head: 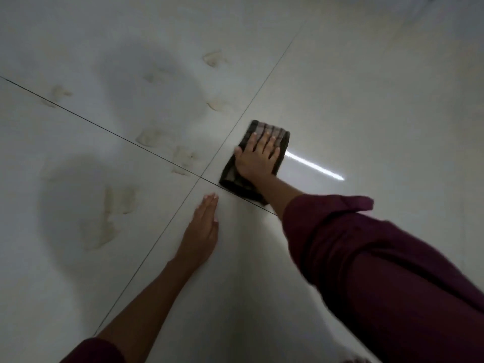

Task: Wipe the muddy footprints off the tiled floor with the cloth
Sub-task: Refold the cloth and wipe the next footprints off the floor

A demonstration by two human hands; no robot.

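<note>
The right hand (258,158) presses flat on the dark cloth (252,163), fingers (264,138) straight and a little spread. The cloth lies on the floor (353,113) just beside the crossing of the tile joints. The left hand (203,229) rests open on the floor near it, fingers together. Muddy footprints (154,138) mark the tiles to the left.

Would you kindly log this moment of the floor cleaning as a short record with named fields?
surface: pale tiled floor with dark grout lines crossing
cloth: dark striped cloth, folded, flat on the floor by the grout crossing
right hand: right hand presses flat on the cloth, fingers straight
left hand: left hand rests flat on the bare tile, holding nothing
mud: muddy footprints left of the cloth, not yet wiped
clothing: maroon sleeves
</note>
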